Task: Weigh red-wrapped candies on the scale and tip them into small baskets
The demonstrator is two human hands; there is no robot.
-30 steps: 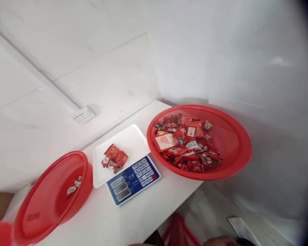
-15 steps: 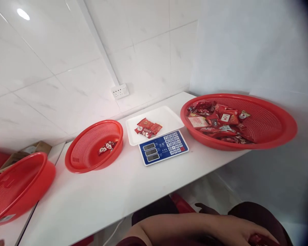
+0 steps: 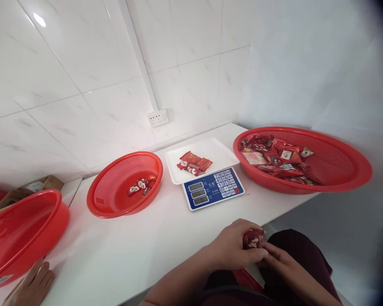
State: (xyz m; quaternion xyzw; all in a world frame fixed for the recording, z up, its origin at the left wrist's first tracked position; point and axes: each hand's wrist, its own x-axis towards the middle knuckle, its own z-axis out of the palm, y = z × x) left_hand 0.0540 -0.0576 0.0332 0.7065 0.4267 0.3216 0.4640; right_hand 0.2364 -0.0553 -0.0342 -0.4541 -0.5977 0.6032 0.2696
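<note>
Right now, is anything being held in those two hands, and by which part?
Yes. The left hand grips a small dark red candy packet around its body, top poking out; the right hand touches it from beside.

scale [image 3: 213, 188] keypad with digits 7 8 9, 4 5 6, 1 2 3, 0 on white keys, three grey displays unreadable, Chinese brand mark too small to read, candy packet [image 3: 253, 239] print illegible

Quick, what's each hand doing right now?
Left hand: closed on a dark red candy packet.
Right hand: fingers touching the same packet; whether it grips cannot be told.
</note>
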